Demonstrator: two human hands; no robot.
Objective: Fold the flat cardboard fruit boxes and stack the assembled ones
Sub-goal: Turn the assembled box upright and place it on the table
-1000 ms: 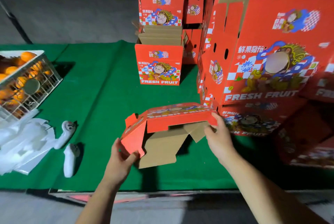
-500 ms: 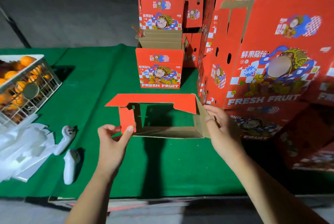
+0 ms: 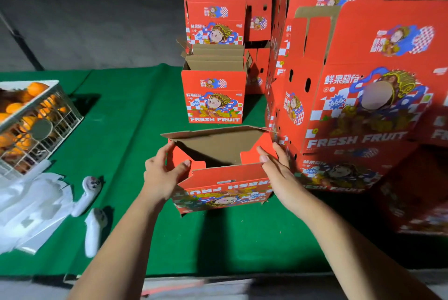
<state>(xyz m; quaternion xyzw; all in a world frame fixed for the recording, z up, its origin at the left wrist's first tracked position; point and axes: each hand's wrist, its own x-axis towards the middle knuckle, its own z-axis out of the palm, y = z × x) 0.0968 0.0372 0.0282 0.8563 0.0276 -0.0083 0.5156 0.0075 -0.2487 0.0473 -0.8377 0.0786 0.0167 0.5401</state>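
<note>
- Half-folded red printed cardboard fruit box is sitting upside down over the green cloth-covered table, near the front edge, open end facing up; can't tell if it's resting on the cloth or being held just above it.
- Its near panel is showing inverted white "FRESH FRUIT" lettering plus a cartoon character print, also inverted.
- Brown inner flap is standing open at the far side; two red side flaps are tilting inward.
- Left hand is gripping the box's left side: thumb pressing on the left red flap, fingers curling around the outer wall.
- Right hand is holding the right side, thumb lying on the right red flap, fingers fairly straight along the outer wall.
- Just behind it, an assembled red fruit box is standing upright, brown top flaps open, reading "FRESH FRUIT" under Chinese characters too small to transcribe; a second red box is showing above and behind it.
- To the right, a big pile of red fruit boxes is crowding the table, nearly touching the right hand; the front one is showing "FRESH FRUIT", a "666" burst and large Chinese characters.
- Far left: white wire basket holding oranges.
- Below the basket: crumpled white plastic sheets and two white handheld controllers lying on the cloth.
</note>
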